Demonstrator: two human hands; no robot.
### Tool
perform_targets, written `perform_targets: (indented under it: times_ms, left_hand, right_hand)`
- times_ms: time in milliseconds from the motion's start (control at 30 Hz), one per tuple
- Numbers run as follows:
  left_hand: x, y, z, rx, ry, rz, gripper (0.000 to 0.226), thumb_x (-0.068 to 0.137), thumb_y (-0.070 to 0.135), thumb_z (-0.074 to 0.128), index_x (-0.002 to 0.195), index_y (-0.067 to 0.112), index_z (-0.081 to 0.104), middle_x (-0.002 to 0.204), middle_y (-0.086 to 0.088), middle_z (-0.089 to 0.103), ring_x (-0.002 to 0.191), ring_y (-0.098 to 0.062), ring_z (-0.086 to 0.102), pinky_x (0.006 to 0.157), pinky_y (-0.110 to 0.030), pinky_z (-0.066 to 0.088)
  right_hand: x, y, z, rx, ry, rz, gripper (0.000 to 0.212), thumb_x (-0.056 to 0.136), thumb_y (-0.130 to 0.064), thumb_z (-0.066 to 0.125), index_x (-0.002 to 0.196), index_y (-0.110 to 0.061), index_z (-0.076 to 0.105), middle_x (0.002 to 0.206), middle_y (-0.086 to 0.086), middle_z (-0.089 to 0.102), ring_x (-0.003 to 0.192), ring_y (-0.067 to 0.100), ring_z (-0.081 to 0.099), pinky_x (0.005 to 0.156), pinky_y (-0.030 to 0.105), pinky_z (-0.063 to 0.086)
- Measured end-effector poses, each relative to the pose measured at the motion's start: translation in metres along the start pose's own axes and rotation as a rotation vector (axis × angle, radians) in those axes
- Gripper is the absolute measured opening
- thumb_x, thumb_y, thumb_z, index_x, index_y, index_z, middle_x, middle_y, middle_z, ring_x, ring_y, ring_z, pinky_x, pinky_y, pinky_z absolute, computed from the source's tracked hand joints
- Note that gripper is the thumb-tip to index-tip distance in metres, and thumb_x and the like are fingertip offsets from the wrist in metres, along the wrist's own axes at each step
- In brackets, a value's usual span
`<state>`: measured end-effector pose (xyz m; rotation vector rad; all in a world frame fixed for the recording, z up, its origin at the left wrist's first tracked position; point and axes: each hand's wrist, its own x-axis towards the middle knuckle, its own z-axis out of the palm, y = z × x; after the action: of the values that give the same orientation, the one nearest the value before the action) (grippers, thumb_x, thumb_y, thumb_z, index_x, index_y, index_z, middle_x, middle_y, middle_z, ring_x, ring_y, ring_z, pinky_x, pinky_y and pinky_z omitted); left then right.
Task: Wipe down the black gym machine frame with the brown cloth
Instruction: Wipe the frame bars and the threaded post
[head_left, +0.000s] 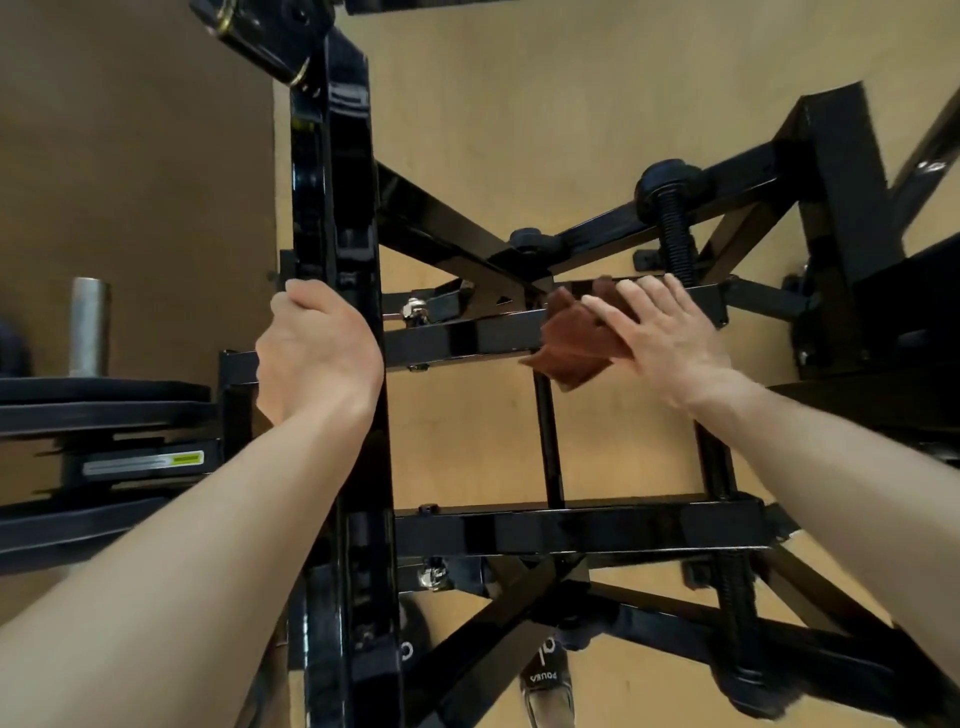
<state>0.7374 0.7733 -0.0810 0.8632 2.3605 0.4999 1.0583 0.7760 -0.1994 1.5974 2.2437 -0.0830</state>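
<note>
Looking down from my head, I see the black gym machine frame (467, 338) spread out below me over a tan wooden floor (519, 104). My right hand (670, 338) lies flat with straight fingers on the brown cloth (571, 343), pressing it against a horizontal crossbar of the frame; the cloth is folded and drapes over the bar's near edge. My left hand (317, 348) curls around the tall upright beam (332, 208) at the left, gripping it. Farther left, black weight plates (104, 410) sit stacked beneath a silver peg (89, 327). A threaded black rod (675, 239) rises just beyond my right fingers.
</note>
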Motion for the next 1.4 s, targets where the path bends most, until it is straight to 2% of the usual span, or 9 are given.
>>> perform_targets:
  times_ms: [200,367,467,600,767,867,1100,1233,1400]
  left_hand:
    - [0.005,-0.004,0.003,-0.012,-0.001,-0.011,0.061,0.109,0.045,0.01,0.132,0.012,0.056,0.101,-0.008,0.06,0.104,-0.032,0.063,0.094,-0.044,0.049]
    - [0.007,-0.006,0.005,-0.002,-0.001,-0.025,0.06,0.108,0.044,0.01,0.133,0.013,0.055,0.084,-0.001,0.053,0.091,-0.028,0.057,0.082,-0.04,0.045]
    - [0.009,-0.009,0.006,0.009,0.01,-0.016,0.061,0.107,0.046,0.01,0.128,0.014,0.057,0.09,-0.005,0.059,0.091,-0.03,0.061,0.087,-0.044,0.051]
    - [0.009,-0.009,0.009,0.017,0.04,-0.001,0.059,0.108,0.046,0.011,0.122,0.013,0.058,0.085,-0.001,0.056,0.085,-0.026,0.059,0.081,-0.042,0.048]
    - [0.01,-0.009,0.007,0.039,0.045,0.019,0.062,0.108,0.047,0.011,0.128,0.012,0.058,0.106,-0.01,0.062,0.101,-0.031,0.061,0.094,-0.046,0.049]
    - [0.008,-0.009,0.006,0.046,0.035,0.031,0.062,0.108,0.047,0.011,0.13,0.011,0.057,0.107,-0.013,0.064,0.099,-0.031,0.062,0.088,-0.044,0.049]
    - [0.008,-0.005,0.003,0.055,0.015,0.011,0.063,0.109,0.043,0.011,0.141,0.007,0.051,0.133,-0.018,0.06,0.123,-0.036,0.057,0.106,-0.047,0.041]
    - [-0.007,-0.002,-0.006,0.001,0.004,-0.014,0.058,0.109,0.048,0.016,0.15,0.013,0.036,0.147,-0.017,0.049,0.13,-0.034,0.051,0.103,-0.04,0.039]
    - [-0.069,-0.049,-0.03,-0.046,-0.132,0.118,0.059,0.106,0.052,0.036,0.155,0.03,0.012,0.156,-0.013,0.033,0.127,-0.032,0.051,0.102,-0.048,0.045]
  right_hand:
    - [0.017,-0.013,0.008,-0.096,-0.021,0.061,0.095,0.085,-0.047,0.077,0.158,-0.024,0.022,0.139,0.016,0.048,0.132,0.039,0.042,0.119,0.058,0.028]
    - [0.059,-0.092,-0.014,-0.052,-0.054,-0.103,0.094,0.082,-0.029,0.078,0.157,-0.015,0.023,0.14,0.014,0.051,0.13,0.037,0.047,0.113,0.055,0.033]
    - [0.094,-0.164,-0.025,0.03,-0.069,-0.211,0.089,0.085,-0.024,0.076,0.156,-0.009,0.025,0.14,0.015,0.053,0.126,0.037,0.051,0.108,0.053,0.037]
    - [0.111,-0.207,-0.018,-0.018,-0.038,-0.229,0.083,0.085,-0.027,0.079,0.15,-0.002,0.034,0.133,0.019,0.057,0.117,0.036,0.057,0.103,0.05,0.044]
    - [0.102,-0.174,-0.004,0.093,0.05,-0.27,0.089,0.083,-0.032,0.082,0.154,-0.012,0.032,0.142,0.011,0.052,0.127,0.032,0.051,0.106,0.045,0.042]
    - [0.073,-0.124,0.001,0.123,0.079,-0.222,0.093,0.08,-0.043,0.083,0.153,-0.017,0.032,0.142,0.01,0.05,0.129,0.032,0.048,0.11,0.046,0.039]
    - [0.004,-0.035,-0.016,0.081,0.061,0.056,0.08,0.087,-0.025,0.078,0.154,-0.019,0.035,0.146,0.01,0.048,0.136,0.033,0.041,0.118,0.047,0.034]
    - [-0.048,-0.053,-0.03,0.387,0.119,0.342,0.063,0.09,-0.01,0.07,0.147,-0.018,0.043,0.136,0.01,0.053,0.122,0.029,0.05,0.106,0.044,0.044]
    - [-0.101,-0.128,-0.024,0.757,-0.021,0.18,0.068,0.09,-0.01,0.071,0.149,-0.025,0.042,0.135,0.001,0.053,0.123,0.021,0.049,0.108,0.045,0.046]
